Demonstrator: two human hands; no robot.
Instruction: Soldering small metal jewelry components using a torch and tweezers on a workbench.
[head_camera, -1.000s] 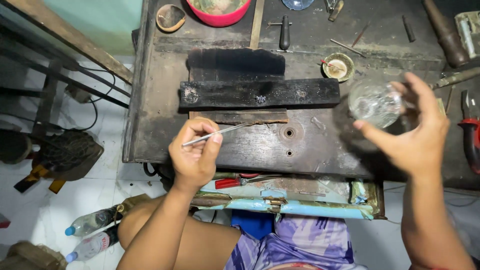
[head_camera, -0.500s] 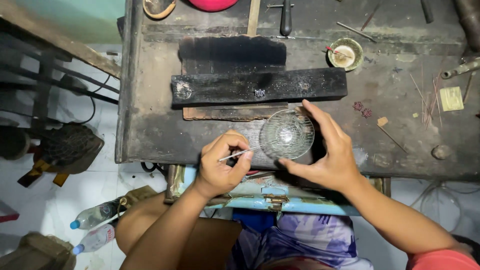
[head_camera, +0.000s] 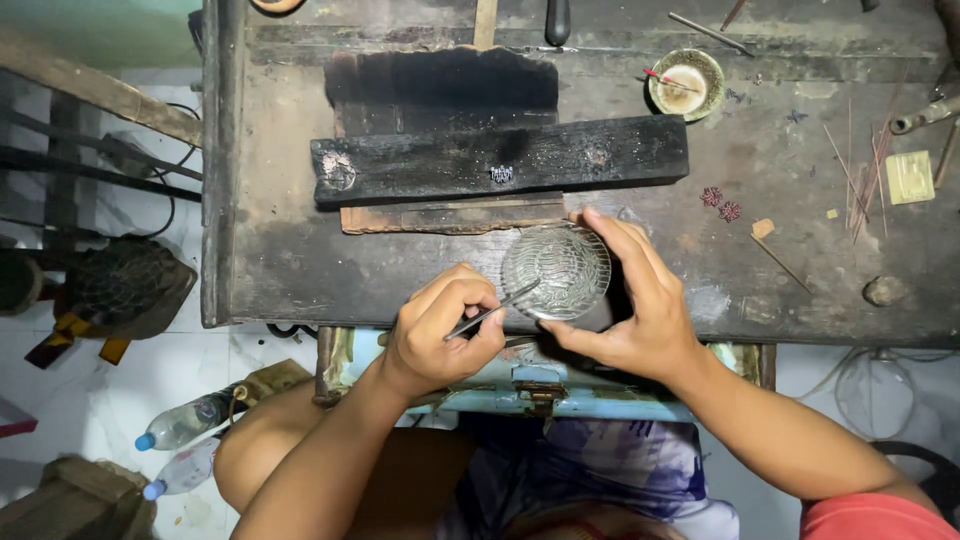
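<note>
A round clear glass dish (head_camera: 556, 270) rests on the dark, worn workbench (head_camera: 300, 260) near its front edge. My right hand (head_camera: 632, 300) cups the dish from the right, fingers curled around its rim. My left hand (head_camera: 440, 328) pinches thin metal tweezers (head_camera: 492, 311), whose tip reaches the left edge of the dish. A charred black wooden block (head_camera: 500, 160) lies just behind the dish.
A small round bowl (head_camera: 685, 84) sits at the back right, with two small dark red ornaments (head_camera: 721, 203), thin sticks (head_camera: 860, 170) and a pale square piece (head_camera: 909, 176) to the right. Plastic bottles (head_camera: 185, 422) lie on the floor at left. A blue drawer (head_camera: 540, 385) is below the bench edge.
My right hand brought the glass dish from the right side down to the bench in front of me. The left hand's tweezers now reach the dish edge.
</note>
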